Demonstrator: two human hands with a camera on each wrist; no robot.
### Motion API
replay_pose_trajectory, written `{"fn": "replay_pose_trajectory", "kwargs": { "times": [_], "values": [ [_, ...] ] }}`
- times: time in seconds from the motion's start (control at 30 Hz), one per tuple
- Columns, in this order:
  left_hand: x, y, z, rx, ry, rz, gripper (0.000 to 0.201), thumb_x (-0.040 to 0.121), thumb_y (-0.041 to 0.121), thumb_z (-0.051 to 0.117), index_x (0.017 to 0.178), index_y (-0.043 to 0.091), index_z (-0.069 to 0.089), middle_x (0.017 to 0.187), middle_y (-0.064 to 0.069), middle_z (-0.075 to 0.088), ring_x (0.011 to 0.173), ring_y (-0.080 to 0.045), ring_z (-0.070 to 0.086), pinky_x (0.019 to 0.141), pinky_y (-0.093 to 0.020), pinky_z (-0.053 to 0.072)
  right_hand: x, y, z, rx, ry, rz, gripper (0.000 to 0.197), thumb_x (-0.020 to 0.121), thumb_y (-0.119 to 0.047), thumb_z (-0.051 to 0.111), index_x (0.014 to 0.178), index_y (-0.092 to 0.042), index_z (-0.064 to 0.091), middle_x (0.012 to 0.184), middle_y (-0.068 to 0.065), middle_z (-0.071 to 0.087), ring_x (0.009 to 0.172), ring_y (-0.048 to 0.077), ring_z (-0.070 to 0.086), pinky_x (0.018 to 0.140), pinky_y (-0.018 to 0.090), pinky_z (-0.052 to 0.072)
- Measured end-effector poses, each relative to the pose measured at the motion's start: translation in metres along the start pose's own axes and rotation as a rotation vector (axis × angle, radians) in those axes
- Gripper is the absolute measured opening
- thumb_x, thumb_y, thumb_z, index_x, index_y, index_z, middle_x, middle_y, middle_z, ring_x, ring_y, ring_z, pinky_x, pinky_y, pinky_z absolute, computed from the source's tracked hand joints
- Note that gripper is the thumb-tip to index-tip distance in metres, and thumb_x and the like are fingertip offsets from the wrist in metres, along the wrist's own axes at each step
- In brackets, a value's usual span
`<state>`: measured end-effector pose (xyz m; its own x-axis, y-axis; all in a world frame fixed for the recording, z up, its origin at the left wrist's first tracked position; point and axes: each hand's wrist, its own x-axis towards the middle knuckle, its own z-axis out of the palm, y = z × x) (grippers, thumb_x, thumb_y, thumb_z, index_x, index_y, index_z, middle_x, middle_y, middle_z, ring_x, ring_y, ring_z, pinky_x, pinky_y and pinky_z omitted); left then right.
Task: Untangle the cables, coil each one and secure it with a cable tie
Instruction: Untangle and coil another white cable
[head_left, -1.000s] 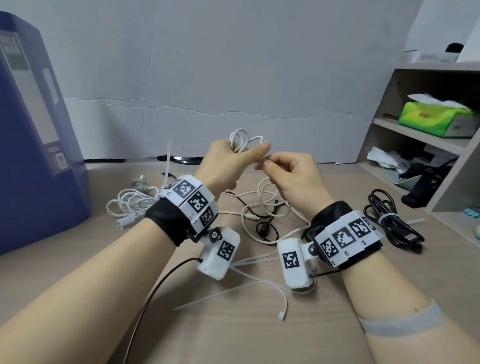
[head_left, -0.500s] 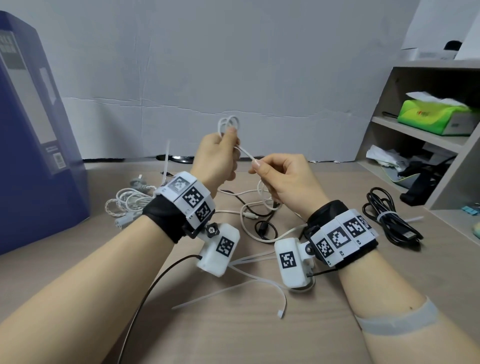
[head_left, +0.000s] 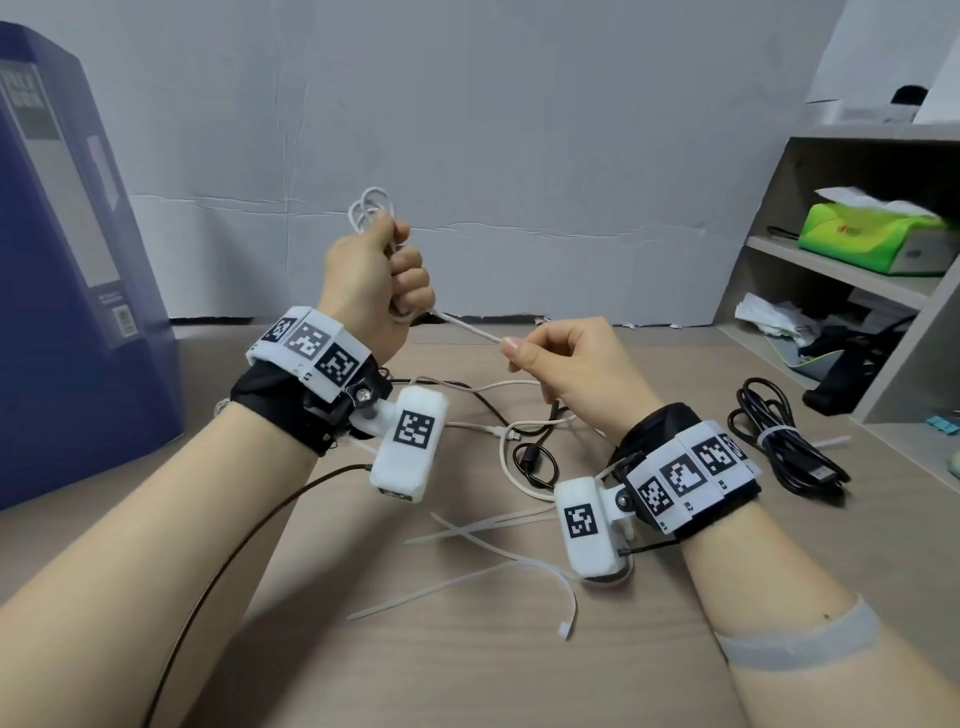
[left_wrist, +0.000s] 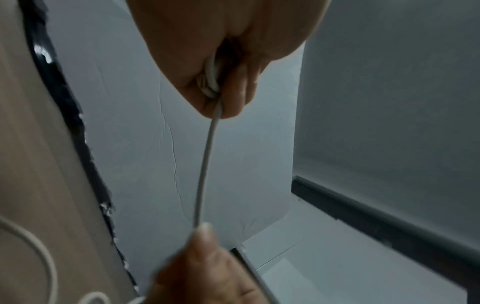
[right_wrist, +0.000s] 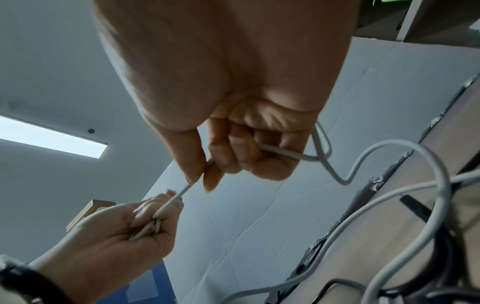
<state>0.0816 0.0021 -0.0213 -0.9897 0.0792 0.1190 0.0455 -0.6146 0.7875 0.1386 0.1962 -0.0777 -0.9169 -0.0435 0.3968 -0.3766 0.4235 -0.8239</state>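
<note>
Overhead, the left hand (head_left: 376, 280) made a fist round a small bundle of smooth, round white cable (head_left: 465, 327), thin loops poking out above its knuckles. From below that fist a taut straight run led to the right hand (head_left: 563, 364), pinched between thumb and forefinger. Beneath both grips, flat ribbed cable ties (head_left: 467, 577) lay crossed on the woodgrain desk (head_left: 467, 675).

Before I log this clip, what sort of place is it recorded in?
Probably an office or home desk. A wood-grain desktop carries loose cables and zip ties, a blue file box stands at the left, and an open shelf unit at the right holds a green tissue pack.
</note>
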Motion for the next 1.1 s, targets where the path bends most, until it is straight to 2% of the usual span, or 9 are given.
{"fn": "replay_pose_trajectory", "kwargs": {
  "times": [0.13,0.2,0.3,0.47,0.57,0.63,0.7,0.9,1.1],
  "values": [
    [-0.004,-0.007,0.002,0.316,-0.078,0.007,0.028,0.105,0.025,0.043,0.078,0.017,0.045,0.051,0.005,0.031,0.038,-0.007,0.020,0.037,-0.016,0.015,0.000,-0.002,-0.001,0.022,0.068,-0.051,0.027,0.090,-0.027,0.074,0.070,-0.009,0.071,0.074,0.025,0.066,0.053,0.015,0.046,0.054,0.027,0.040],
    [-0.007,-0.014,0.004,0.461,-0.125,-0.012,0.030,0.105,0.032,0.046,0.079,0.017,0.048,0.052,0.003,0.041,0.040,-0.010,0.028,0.039,-0.015,0.021,-0.001,-0.003,-0.001,0.020,0.073,-0.070,0.027,0.090,-0.026,0.074,0.072,-0.007,0.071,0.078,0.029,0.065,0.055,0.018,0.045,0.057,0.031,0.039],
    [-0.011,-0.025,0.006,0.607,-0.188,0.011,0.034,0.105,0.038,0.047,0.081,0.015,0.053,0.057,0.000,0.050,0.047,-0.015,0.046,0.045,-0.020,0.040,-0.002,-0.005,-0.001,0.025,0.041,-0.090,0.025,0.090,-0.026,0.074,0.074,-0.007,0.073,0.073,0.023,0.067,0.054,0.014,0.046,0.055,0.029,0.040],
    [-0.022,-0.035,0.012,0.713,-0.325,-0.034,0.039,0.106,0.038,0.046,0.086,0.006,0.054,0.066,-0.007,0.063,0.057,-0.021,0.067,0.062,-0.040,0.063,0.000,-0.002,0.000,0.018,0.033,-0.088,0.021,0.089,-0.025,0.076,0.076,-0.007,0.075,0.054,-0.011,0.059,0.051,0.005,0.045,0.056,0.025,0.039],
    [-0.026,-0.037,0.012,0.802,-0.387,-0.083,0.037,0.106,0.039,0.043,0.091,0.006,0.049,0.062,-0.007,0.065,0.050,-0.025,0.064,0.048,-0.034,0.057,0.000,-0.001,-0.001,0.027,0.024,-0.092,0.025,0.088,-0.024,0.076,0.077,-0.002,0.074,0.057,0.001,0.061,0.052,0.007,0.046,0.056,0.026,0.038],
    [-0.026,-0.037,0.012,0.925,-0.411,-0.059,0.039,0.107,0.043,0.040,0.089,0.009,0.048,0.060,-0.006,0.067,0.041,-0.021,0.054,0.039,-0.022,0.042,-0.002,-0.003,-0.001,0.037,-0.005,-0.096,0.028,0.089,-0.024,0.075,0.076,0.000,0.073,0.064,0.015,0.066,0.055,0.014,0.045,0.057,0.031,0.037],
    [-0.026,-0.038,0.013,0.978,-0.436,-0.066,0.041,0.107,0.044,0.038,0.085,0.011,0.048,0.062,-0.010,0.065,0.036,-0.017,0.041,0.039,-0.017,0.028,-0.002,-0.004,0.000,0.044,-0.016,-0.090,0.027,0.089,-0.024,0.075,0.074,-0.001,0.072,0.066,0.019,0.066,0.058,0.020,0.042,0.058,0.035,0.035],
    [-0.021,-0.032,0.010,0.947,-0.413,-0.097,0.042,0.104,0.049,0.044,0.086,0.012,0.052,0.050,0.004,0.036,0.039,-0.010,0.024,0.039,-0.017,0.021,0.002,0.002,0.000,0.061,0.070,-0.059,0.026,0.083,-0.029,0.081,0.075,-0.006,0.071,0.059,0.001,0.056,0.056,0.017,0.045,0.057,0.034,0.039],
    [-0.006,-0.018,0.000,0.709,-0.171,0.065,0.038,0.105,0.043,0.045,0.086,0.012,0.054,0.046,0.008,0.036,0.039,-0.009,0.026,0.039,-0.017,0.021,0.005,0.005,-0.004,0.065,0.142,-0.067,0.024,0.092,-0.023,0.073,0.079,-0.003,0.072,0.051,-0.002,0.053,0.049,0.015,0.047,0.055,0.029,0.044]
  ]
}}
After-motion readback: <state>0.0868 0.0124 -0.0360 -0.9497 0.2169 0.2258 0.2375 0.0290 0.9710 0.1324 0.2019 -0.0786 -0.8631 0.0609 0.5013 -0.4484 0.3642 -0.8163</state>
